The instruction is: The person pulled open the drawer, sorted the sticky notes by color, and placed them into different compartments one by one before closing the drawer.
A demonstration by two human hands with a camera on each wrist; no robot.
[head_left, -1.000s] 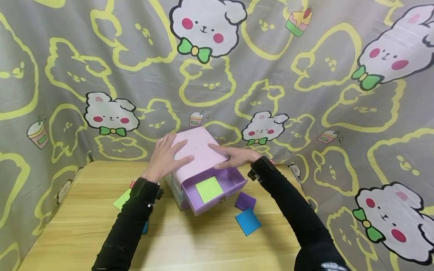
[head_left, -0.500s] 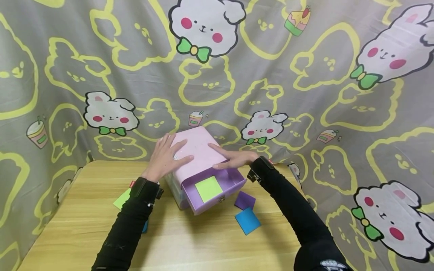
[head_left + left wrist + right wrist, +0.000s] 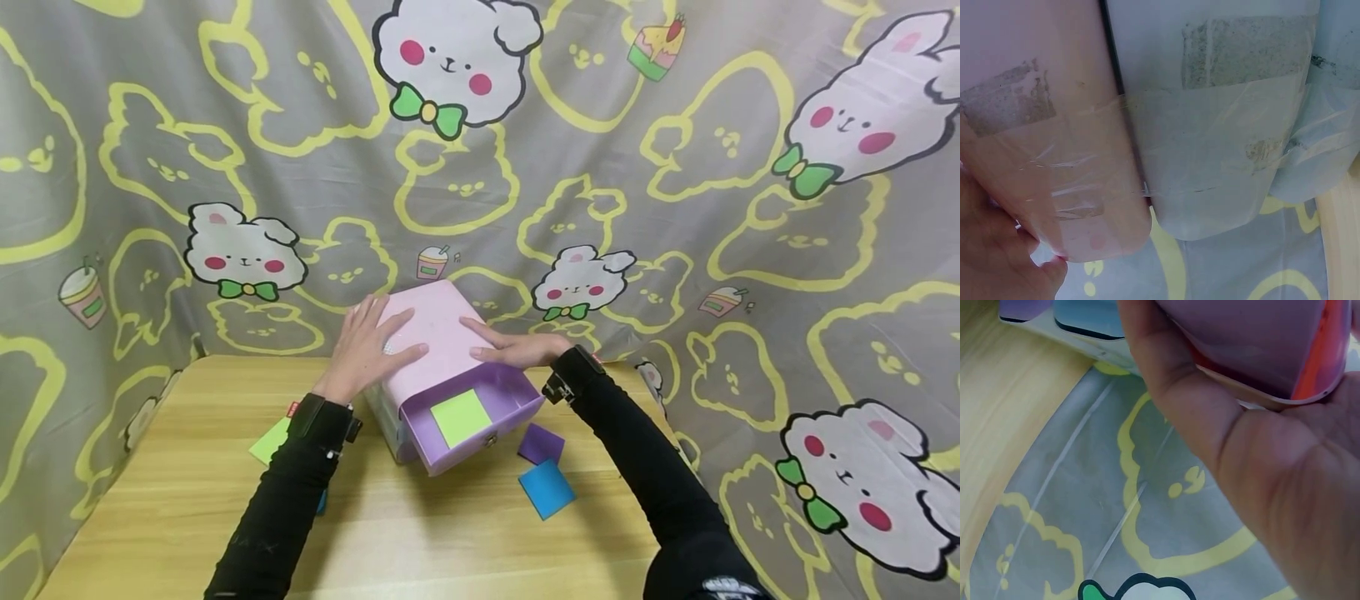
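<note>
A small drawer cabinet (image 3: pixel 438 321) with a pale pink top stands on the table, turned at an angle. Its purple top drawer (image 3: pixel 513 390) is pulled out, and a lime-green sticky note pad (image 3: pixel 460 418) lies inside. My left hand (image 3: pixel 363 350) rests with fingers spread on the top's left edge. Across from it, my right hand (image 3: pixel 521 347) lays its thumb and forefinger on the right edge, above the drawer's side. Clear tape crosses the cabinet's pink and pale blue tiers (image 3: pixel 1216 150) in the left wrist view.
A purple square pad (image 3: pixel 542 443) and a blue one (image 3: pixel 547 489) lie on the wooden table (image 3: pixel 442 542), right of the cabinet. Another green pad (image 3: pixel 268 442) is partly behind my left forearm, with a blue edge (image 3: pixel 322 502) nearby. A patterned curtain (image 3: pixel 465 183) hangs behind.
My right thumb has shifted slightly up onto the pink top's edge. The left hand, the cabinet and its pulled-out drawer stay where they were.
</note>
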